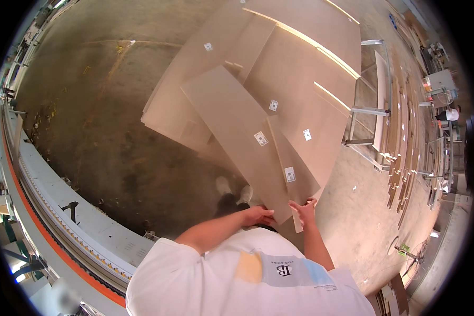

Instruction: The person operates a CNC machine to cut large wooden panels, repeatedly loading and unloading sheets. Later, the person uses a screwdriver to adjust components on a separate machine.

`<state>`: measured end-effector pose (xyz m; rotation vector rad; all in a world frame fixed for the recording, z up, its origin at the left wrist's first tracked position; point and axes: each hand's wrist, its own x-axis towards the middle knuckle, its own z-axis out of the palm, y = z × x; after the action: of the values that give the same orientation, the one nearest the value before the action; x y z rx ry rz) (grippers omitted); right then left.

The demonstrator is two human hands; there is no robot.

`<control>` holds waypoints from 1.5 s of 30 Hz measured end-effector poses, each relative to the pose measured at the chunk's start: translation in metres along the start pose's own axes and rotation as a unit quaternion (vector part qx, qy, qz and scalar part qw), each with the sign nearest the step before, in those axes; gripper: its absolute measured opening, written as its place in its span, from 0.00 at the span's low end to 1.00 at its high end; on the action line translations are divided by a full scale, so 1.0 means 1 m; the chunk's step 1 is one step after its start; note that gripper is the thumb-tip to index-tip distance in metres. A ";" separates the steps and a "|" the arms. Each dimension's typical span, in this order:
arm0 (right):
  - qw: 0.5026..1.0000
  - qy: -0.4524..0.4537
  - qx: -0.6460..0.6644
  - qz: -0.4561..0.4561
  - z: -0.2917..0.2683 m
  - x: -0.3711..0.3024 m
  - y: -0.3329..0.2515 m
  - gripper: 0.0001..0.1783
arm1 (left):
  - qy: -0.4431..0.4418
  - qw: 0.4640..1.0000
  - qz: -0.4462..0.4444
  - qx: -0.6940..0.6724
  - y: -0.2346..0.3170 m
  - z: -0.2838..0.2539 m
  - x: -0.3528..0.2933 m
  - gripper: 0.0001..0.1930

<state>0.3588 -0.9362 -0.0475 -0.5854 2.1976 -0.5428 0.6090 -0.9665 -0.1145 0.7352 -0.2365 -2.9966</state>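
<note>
A long brown board panel (231, 113) with a square label lies slanted over other panels, its near end at my waist. My left hand (259, 215) grips this panel's left edge close to the near end, fingertips partly hidden by it. Against its right side a narrow brown strip (280, 152) stands on edge, reaching down between my hands. Another labelled brown panel (303, 171) lies to the right of the strip. My right hand (304, 209) is closed around the near ends of the strip and that right panel, thumb on the left, fingers on the right.
A broad pile of brown panels (305, 68) with pale edges lies ahead. Metal frames (371, 111) and stacked long strips (400, 131) stand at the right. A long machine bed with an orange stripe (47, 234) curves along the left. My shoes (245, 194) are beside the panels.
</note>
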 end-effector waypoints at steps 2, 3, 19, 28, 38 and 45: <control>1.000 -0.005 0.023 0.006 0.002 -0.008 -0.013 0.58 | -0.025 1.000 -0.007 0.002 0.003 -0.015 -0.001 0.24; 1.000 -0.003 0.028 0.002 0.003 -0.013 -0.018 0.57 | -0.040 0.999 -0.009 -0.007 0.007 -0.025 -0.003 0.24; 0.991 -0.005 0.036 -0.131 -0.048 0.001 -0.007 0.50 | 0.132 0.859 0.413 -0.272 0.142 -0.082 -0.040 0.19; 0.955 -0.080 -0.082 -0.272 -0.074 0.094 -0.023 0.40 | 0.187 0.704 0.563 -0.392 -0.064 0.031 -0.068 0.21; 0.835 -0.455 -0.058 -0.303 -0.106 0.092 -0.022 0.39 | 0.211 0.457 0.766 -0.399 -0.283 0.196 0.050 0.25; 0.815 -0.533 -0.097 -0.206 -0.101 0.080 0.023 0.37 | 0.222 0.355 0.796 -0.437 -0.383 0.261 0.162 0.31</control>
<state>0.2283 -0.9443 -0.0458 -1.1480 1.0417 -0.1074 0.3407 -0.5662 -0.0209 0.4728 0.4390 -0.6320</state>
